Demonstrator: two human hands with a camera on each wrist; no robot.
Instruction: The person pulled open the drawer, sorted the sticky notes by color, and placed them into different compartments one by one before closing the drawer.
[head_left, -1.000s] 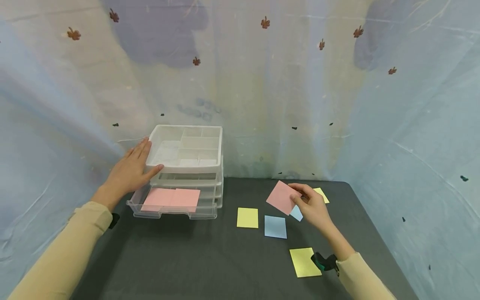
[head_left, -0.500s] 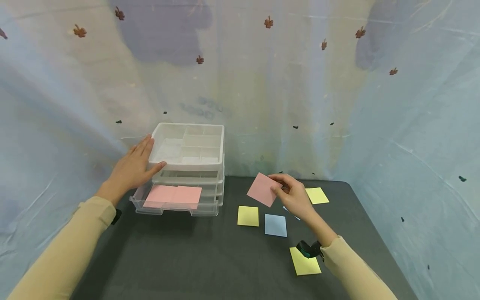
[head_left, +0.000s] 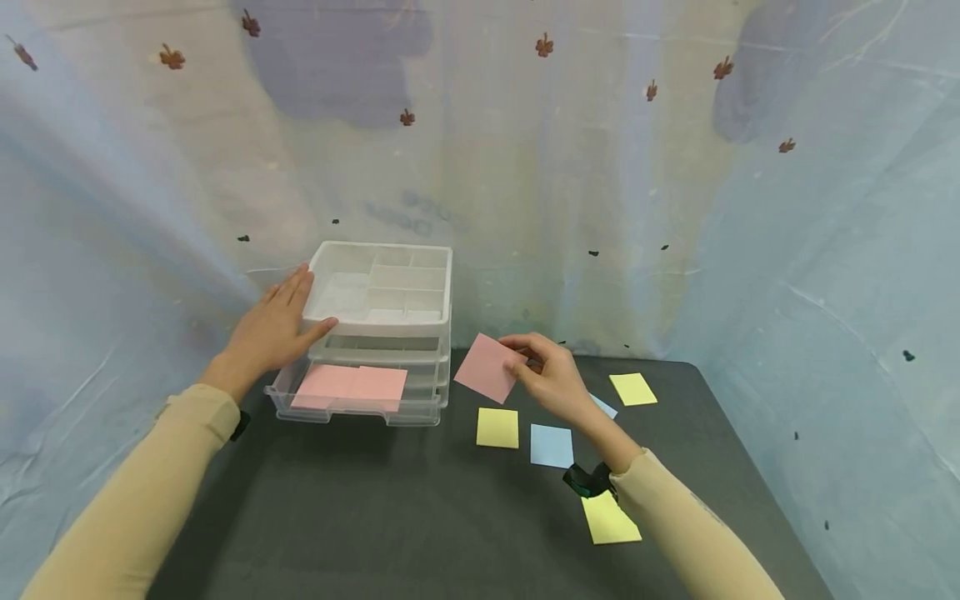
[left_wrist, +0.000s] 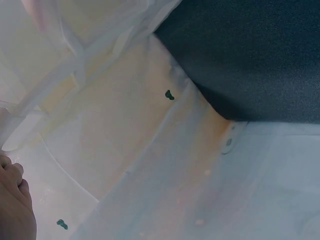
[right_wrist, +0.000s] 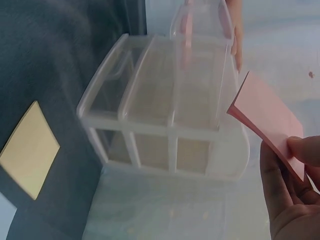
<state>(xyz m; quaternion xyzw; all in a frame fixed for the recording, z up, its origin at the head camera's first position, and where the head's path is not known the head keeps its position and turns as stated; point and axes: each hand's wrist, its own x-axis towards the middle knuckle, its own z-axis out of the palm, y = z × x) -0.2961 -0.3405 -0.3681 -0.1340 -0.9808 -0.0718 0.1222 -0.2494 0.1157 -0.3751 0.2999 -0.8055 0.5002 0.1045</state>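
My right hand pinches a pink sticky note pad between thumb and fingers, above the table to the right of a plastic drawer unit. The right wrist view shows the pad edge-on, with some thickness. My left hand rests with straight fingers on the unit's left side, its thumb at the front rim of the top tray. A clear drawer is pulled out and holds two pink sticky notes side by side. In the left wrist view only part of the left hand shows.
Yellow sticky notes lie on the dark table: one near the unit, one at the back right, one in front, partly covered by the right wrist. Blue notes lie between them. A patterned curtain surrounds the table.
My right hand has carried the pink sticky note pad leftward, closer to the drawer unit. The left hand stays on the unit. The whole view has shifted slightly.
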